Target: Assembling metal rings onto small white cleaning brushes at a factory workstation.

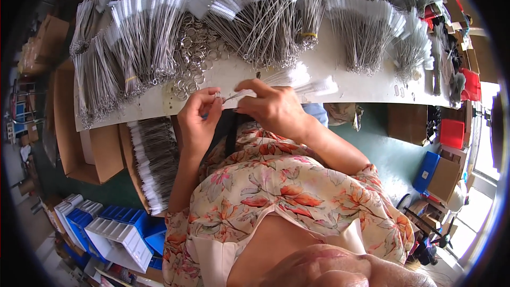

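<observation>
At the table's front edge, my left hand [197, 119] pinches a small metal ring [218, 95] between thumb and fingertips. Close to its right, my right hand [279, 107] is closed on thin wire-handled brushes [317, 86]. Their white bristle ends stick out past the hand to the right, somewhat blurred. The wire ends reach leftward to the ring; whether they pass through it is too small to tell. A heap of loose metal rings [192, 58] lies on the table just beyond my left hand.
Bundles of wire brushes [265, 16] cover the back of the white table [366, 87], with more brushes [95, 69] at the left. A carton of brushes [154, 165] stands below the edge, near an open cardboard box [90, 154]. Blue and white bins [119, 236] sit lower left.
</observation>
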### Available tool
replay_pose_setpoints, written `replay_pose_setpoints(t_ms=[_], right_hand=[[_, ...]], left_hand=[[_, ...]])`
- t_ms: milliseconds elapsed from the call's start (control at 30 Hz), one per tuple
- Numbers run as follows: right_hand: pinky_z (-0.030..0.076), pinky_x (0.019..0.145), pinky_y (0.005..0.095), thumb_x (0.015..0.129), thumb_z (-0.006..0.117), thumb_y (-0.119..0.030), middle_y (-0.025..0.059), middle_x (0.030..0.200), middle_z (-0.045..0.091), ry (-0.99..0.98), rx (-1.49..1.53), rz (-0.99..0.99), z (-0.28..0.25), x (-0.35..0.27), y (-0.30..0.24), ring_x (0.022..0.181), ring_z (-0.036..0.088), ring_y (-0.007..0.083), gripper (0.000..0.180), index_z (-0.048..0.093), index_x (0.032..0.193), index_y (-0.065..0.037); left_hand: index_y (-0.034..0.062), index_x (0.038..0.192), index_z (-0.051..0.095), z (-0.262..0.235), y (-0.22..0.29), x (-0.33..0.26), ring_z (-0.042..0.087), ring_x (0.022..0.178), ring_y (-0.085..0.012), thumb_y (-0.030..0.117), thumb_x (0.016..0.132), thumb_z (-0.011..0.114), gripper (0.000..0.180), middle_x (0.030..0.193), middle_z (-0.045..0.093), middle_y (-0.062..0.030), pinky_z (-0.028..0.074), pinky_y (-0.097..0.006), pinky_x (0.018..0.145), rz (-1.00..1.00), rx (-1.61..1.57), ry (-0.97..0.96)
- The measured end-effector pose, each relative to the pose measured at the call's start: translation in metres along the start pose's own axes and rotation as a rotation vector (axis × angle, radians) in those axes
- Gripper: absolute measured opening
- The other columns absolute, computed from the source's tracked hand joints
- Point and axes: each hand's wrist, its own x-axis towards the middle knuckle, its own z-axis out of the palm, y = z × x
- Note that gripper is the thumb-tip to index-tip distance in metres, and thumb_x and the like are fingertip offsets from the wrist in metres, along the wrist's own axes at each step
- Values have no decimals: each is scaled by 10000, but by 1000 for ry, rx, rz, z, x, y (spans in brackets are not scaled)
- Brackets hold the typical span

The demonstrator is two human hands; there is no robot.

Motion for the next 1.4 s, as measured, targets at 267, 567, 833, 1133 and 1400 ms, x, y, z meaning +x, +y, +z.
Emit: replay_pose_setpoints(t_ms=[267,567,833,1133,1400], right_hand=[[456,509,338,785,610,-199,18,717,565,64,92,-33,-9,9,-9,604,592,225,91,602,773,-110],[435,490,340,750,651,-183,21,678,555,-11,218,-52,-20,-4,-8,576,570,242,101,594,752,-100],[454,519,326,762,636,-120,37,733,584,17,344,3,-12,-1,-8,620,587,229,60,613,788,-71],[425,495,195,854,601,-187,6,757,554,66,914,330,-30,4,-14,621,510,48,138,646,862,-57],[411,482,171,820,648,-208,1,694,586,188,1217,449,-28,21,-26,555,507,39,207,622,859,-7]], left_hand=[[-3,1016,582,-18,55,35,618,787,-131,-62,792,577,232,992,606,-125,529,-234,682,349,87,-180],[26,884,659,-30,72,47,618,752,-124,-55,750,608,164,971,607,-121,500,-217,600,257,-15,-531],[-11,943,612,-30,67,52,648,789,-218,-157,696,551,293,953,597,-181,539,-269,664,494,158,-527],[-124,1083,514,-10,73,32,640,835,-275,-120,735,560,352,981,589,-238,542,-332,733,529,86,-275],[-43,1041,580,-2,68,44,659,764,-219,-28,712,651,336,909,645,-159,546,-272,652,763,285,-94]])
